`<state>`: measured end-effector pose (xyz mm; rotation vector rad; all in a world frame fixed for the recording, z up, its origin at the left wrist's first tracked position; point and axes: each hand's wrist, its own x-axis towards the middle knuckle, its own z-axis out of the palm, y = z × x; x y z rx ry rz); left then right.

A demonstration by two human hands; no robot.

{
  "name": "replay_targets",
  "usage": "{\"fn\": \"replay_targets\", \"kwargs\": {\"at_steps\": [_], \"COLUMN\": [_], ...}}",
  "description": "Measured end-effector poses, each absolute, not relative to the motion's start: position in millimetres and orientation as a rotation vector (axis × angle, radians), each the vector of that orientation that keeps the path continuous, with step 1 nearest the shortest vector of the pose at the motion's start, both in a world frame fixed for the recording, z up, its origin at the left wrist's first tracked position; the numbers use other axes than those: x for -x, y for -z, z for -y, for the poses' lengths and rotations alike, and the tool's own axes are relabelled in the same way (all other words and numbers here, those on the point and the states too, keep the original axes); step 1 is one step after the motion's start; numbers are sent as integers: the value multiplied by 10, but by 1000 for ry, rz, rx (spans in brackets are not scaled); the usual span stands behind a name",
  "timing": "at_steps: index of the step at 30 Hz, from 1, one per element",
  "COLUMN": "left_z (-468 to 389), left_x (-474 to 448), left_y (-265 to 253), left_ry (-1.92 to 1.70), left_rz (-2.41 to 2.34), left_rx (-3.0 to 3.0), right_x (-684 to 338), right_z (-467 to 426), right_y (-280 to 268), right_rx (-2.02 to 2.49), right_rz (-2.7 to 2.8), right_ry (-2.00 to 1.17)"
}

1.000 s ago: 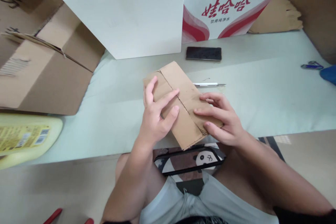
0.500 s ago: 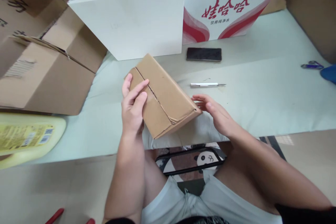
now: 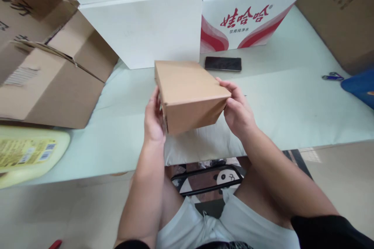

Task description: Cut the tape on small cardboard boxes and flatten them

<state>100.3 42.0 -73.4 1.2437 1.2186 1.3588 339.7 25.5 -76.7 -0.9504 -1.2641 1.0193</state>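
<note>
Between my two hands is a small brown cardboard box, held over the front part of the cloth-covered table. Its plain broad side faces up and a narrow side faces me. My left hand presses against the box's left side, the fingertips partly hidden behind it. On the right end, my right hand grips the corner, with the thumb at the near side and the fingers behind. A black phone lies just beyond the box. The white pen-like tool is almost wholly hidden, only a dark tip showing by my right hand.
White cartons stand along the back, one with red lettering. Large brown cartons are stacked at the left, another at the right. A yellow bottle lies front left. A blue object sits at the right edge.
The box has been turned, so its seamed side no longer faces up and a plain side does. My right hand has closed on its right end; my left hand has shifted to its left side.
</note>
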Motion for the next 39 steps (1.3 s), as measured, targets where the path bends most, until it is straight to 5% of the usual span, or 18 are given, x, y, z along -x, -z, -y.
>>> {"fn": "replay_targets", "kwargs": {"at_steps": [7, 16, 23, 28, 34, 39], "left_z": [-326, -328, -331, -340, -365, -354], "left_x": [-1160, -1070, -1065, -1032, -963, -991], "left_y": [646, 666, 661, 624, 663, 649], "left_ry": [-1010, -603, -1511, -1288, -1317, -1337], "left_rz": [-1170, -1373, -1244, -1096, -1077, -1023], "left_rx": [-762, -1138, -1618, -2077, -2143, -2151], "right_x": [-3385, -3464, -3133, -3310, -3819, -3876], "right_z": [-153, -19, 45, -100, -444, -503], "right_y": [334, 105, 301, 403, 960, 1119], "right_rx": [979, 1060, 974, 899, 1841, 2109], "right_rz": [1667, 2227, 2266, 2022, 1732, 1865], "right_ry": [-677, -493, -449, -480, -193, -216]}}
